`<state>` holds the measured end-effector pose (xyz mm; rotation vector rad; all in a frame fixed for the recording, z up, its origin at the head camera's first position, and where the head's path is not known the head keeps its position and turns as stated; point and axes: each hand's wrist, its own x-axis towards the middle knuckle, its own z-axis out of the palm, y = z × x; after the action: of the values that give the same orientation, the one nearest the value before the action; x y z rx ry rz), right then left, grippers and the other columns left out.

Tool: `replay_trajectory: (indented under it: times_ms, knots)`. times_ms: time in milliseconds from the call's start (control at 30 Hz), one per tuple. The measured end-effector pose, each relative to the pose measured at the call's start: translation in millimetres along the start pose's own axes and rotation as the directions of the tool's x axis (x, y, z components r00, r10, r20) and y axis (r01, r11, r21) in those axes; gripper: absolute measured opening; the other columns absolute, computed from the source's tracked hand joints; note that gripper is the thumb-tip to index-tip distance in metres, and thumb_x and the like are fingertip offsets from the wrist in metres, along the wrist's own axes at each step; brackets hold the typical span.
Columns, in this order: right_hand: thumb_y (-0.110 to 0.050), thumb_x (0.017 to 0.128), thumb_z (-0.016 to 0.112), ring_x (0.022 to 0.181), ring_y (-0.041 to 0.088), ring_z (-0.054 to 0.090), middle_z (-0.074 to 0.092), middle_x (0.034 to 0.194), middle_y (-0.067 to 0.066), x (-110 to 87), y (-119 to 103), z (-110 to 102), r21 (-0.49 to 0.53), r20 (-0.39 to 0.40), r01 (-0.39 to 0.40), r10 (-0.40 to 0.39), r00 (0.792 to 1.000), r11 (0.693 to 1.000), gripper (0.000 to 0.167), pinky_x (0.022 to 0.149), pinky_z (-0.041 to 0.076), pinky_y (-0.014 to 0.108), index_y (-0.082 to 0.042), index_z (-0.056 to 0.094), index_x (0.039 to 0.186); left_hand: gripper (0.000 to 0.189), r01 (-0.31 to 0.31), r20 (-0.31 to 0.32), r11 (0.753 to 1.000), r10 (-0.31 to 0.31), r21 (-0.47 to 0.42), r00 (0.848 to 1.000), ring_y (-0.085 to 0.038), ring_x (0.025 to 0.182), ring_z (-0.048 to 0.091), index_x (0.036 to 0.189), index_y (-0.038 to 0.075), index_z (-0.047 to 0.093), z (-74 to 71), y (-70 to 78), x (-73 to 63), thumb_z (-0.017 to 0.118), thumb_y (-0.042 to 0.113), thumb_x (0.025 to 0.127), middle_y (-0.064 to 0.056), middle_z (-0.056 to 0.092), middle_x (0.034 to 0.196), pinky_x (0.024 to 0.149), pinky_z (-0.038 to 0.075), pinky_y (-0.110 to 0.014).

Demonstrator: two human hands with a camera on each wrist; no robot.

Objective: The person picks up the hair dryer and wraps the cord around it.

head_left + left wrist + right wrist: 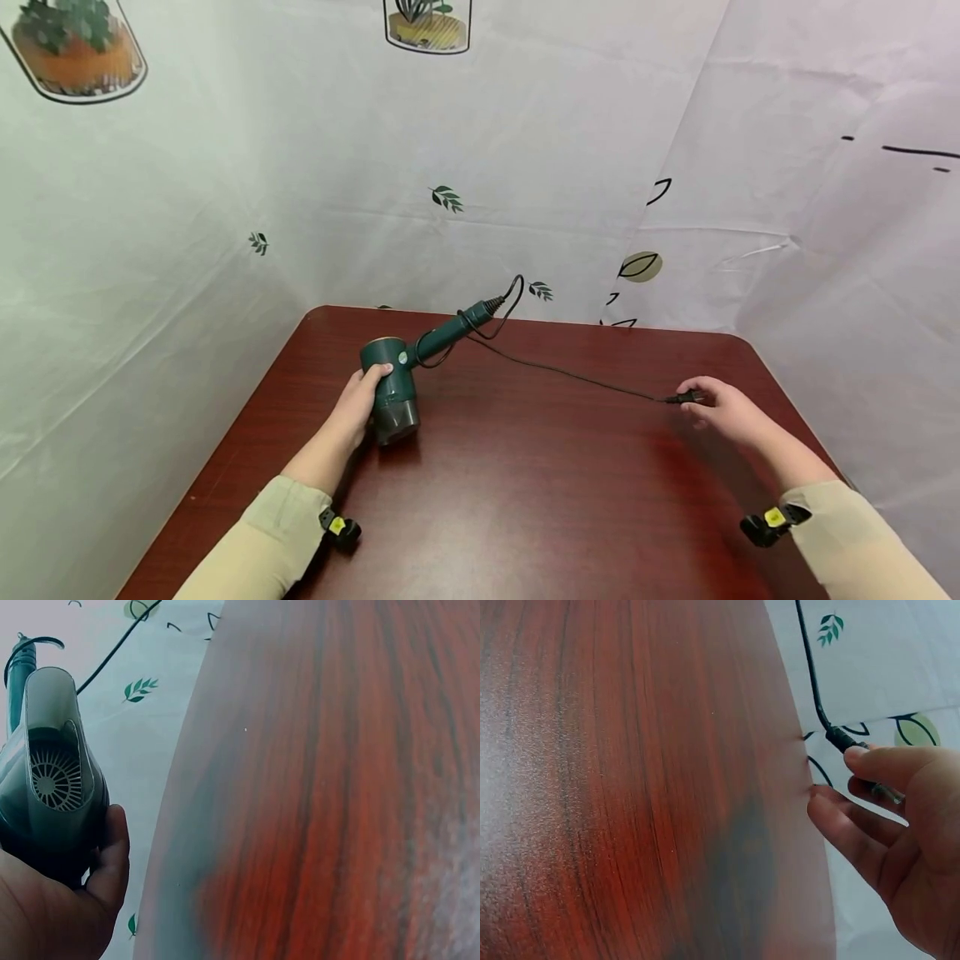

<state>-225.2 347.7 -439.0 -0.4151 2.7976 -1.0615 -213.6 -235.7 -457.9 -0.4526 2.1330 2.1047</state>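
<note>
A dark green hair dryer (393, 387) is held by its barrel in my left hand (358, 406), over the left part of the table. Its handle points up to the right, with some of the cord (570, 373) looped round it. In the left wrist view the nozzle (56, 776) shows its slotted opening, and my left thumb (114, 855) lies along the barrel. At the right, my right hand (731, 410) pinches the black plug (844, 740) at the cord's end. The cord runs between the two hands, sagging slightly.
The reddish-brown wooden table (525, 483) has rounded far corners. White cloth walls (480, 150) printed with leaves and plant jars rise behind it and on both sides. Dark wrist cameras (341, 529) are strapped at both sleeves.
</note>
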Motion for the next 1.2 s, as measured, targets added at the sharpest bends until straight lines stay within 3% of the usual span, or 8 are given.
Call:
replay_trajectory:
  times_ms: [167, 333, 633, 833, 1000, 1200]
  knots:
    - [-0.018, 0.097, 0.065, 0.077, 0.02, 0.06, 0.064, 0.099, 0.011, -0.5, -2, 3, -0.095, 0.002, 0.032, -0.032, 0.999, 0.995, 0.024, 0.064, 0.051, 0.03, -0.004, 0.061, 0.117, 0.075, -0.002, 0.005, 1.0, 0.002, -0.024, 1.0, -0.029, 0.113, 0.054, 0.152, 0.005, 0.02, 0.2, 1.3, -0.5, 0.047, 0.049, 0.097, -0.022, 0.045, 0.138, 0.092, 0.045, -0.04]
    - [-0.02, 0.095, 0.068, 0.077, 0.009, 0.054, 0.065, 0.094, 0.002, -1.6, -5, 7, -0.159, 0.017, 0.086, -0.084, 0.996, 0.983, 0.014, 0.065, 0.046, 0.028, -0.011, 0.067, 0.106, 0.073, -0.013, -0.008, 0.998, 0.012, -0.067, 1.0, -0.026, 0.111, 0.055, 0.151, 0.004, 0.022, -0.8, 1.9, 1.6, 0.046, 0.048, 0.098, -0.02, 0.046, 0.138, 0.094, 0.044, -0.04]
    - [-0.017, 0.092, 0.07, 0.077, 0.005, 0.054, 0.065, 0.09, -0.003, -5.7, -13, 9, -0.095, 0.198, 0.122, -0.101, 0.975, 0.988, 0.011, 0.066, 0.046, 0.026, -0.011, 0.07, 0.101, 0.077, -0.003, -0.067, 0.983, -0.01, -0.183, 0.998, -0.029, 0.122, 0.046, 0.154, 0.006, 0.021, -1.5, 2.7, 2.5, 0.047, 0.051, 0.097, -0.018, 0.039, 0.145, 0.105, 0.036, -0.044]
    - [-0.016, 0.092, 0.07, 0.078, 0.004, 0.055, 0.066, 0.093, -0.003, -9.3, -19, 7, -0.068, 0.288, 0.146, -0.121, 0.95, 0.987, 0.009, 0.067, 0.048, 0.026, -0.012, 0.07, 0.101, 0.074, -0.041, -0.118, 0.977, 0.016, -0.211, 0.993, -0.027, 0.124, 0.046, 0.152, 0.003, 0.023, -0.5, 3.1, 2.8, 0.047, 0.048, 0.097, -0.018, 0.04, 0.145, 0.108, 0.034, -0.039]
    - [-0.014, 0.093, 0.069, 0.079, 0.004, 0.056, 0.066, 0.093, -0.002, -14.8, -23, 6, -0.037, 0.294, 0.158, -0.141, 0.946, 0.987, 0.009, 0.067, 0.048, 0.026, -0.011, 0.069, 0.101, 0.077, -0.034, -0.161, 0.979, 0.001, -0.201, 0.987, -0.028, 0.122, 0.049, 0.152, 0.004, 0.023, -2.3, 3.4, 2.8, 0.05, 0.049, 0.096, -0.019, 0.042, 0.145, 0.105, 0.038, -0.038]
    - [-0.015, 0.094, 0.068, 0.079, 0.007, 0.056, 0.065, 0.093, 0.002, -24.3, -38, 0, -0.015, 0.225, 0.164, -0.156, 0.962, 0.986, 0.011, 0.065, 0.048, 0.026, -0.011, 0.068, 0.105, 0.086, -0.02, -0.198, 0.987, -0.012, -0.158, 0.98, -0.03, 0.123, 0.05, 0.155, 0.007, 0.017, -8.4, 0.6, 5.3, 0.055, 0.055, 0.093, -0.019, 0.041, 0.145, 0.102, 0.041, -0.044]
